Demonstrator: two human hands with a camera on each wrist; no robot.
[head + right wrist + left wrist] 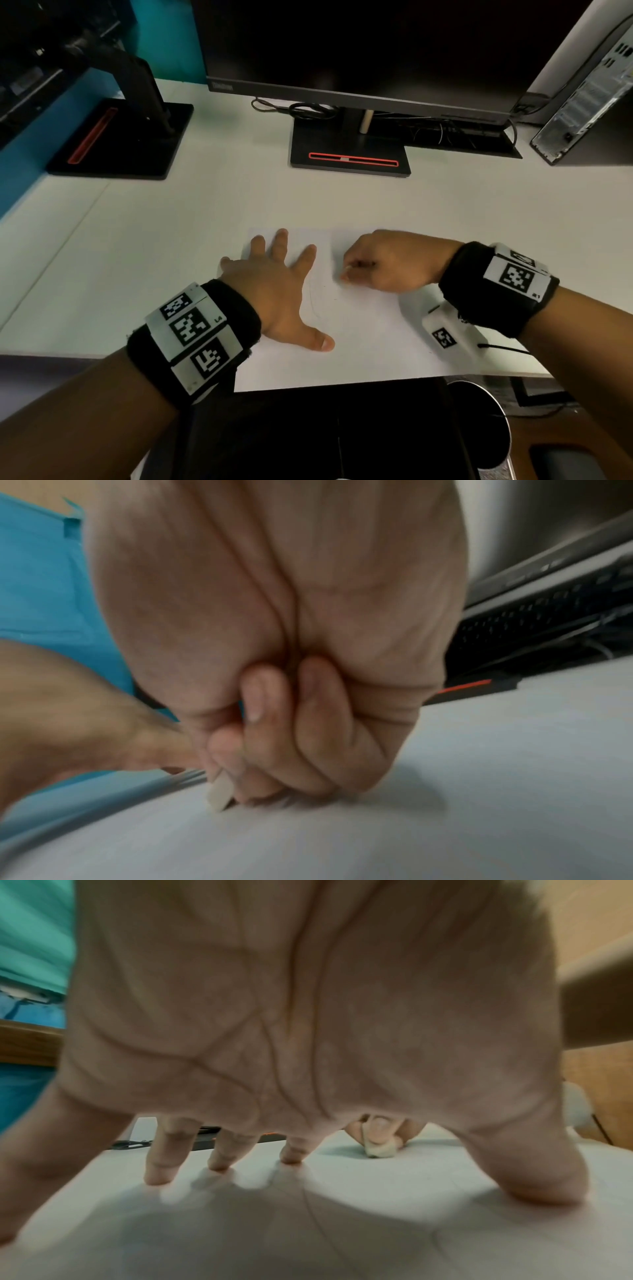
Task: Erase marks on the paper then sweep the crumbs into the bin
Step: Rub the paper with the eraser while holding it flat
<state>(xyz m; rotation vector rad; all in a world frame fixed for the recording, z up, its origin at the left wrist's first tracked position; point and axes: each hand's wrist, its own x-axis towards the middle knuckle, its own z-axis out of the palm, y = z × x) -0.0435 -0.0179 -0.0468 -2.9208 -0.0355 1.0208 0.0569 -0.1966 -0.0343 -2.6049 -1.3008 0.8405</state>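
A white sheet of paper (359, 342) lies at the desk's front edge, with faint pencil lines (313, 301) near its middle. My left hand (274, 284) lies spread flat on the paper's left part, fingers straight, pressing it down (308, 1231). My right hand (383, 262) is curled and pinches a small pale eraser (219, 795), whose tip touches the paper (377, 845). In the left wrist view the eraser (380, 1149) shows beyond my fingers. A dark round bin (479, 421) stands below the desk edge at the right.
A monitor on a black stand (349, 150) is behind the paper, and a second stand (116, 144) sits at the back left. A computer case (589, 99) leans at the back right. Cables (308, 109) run under the monitor.
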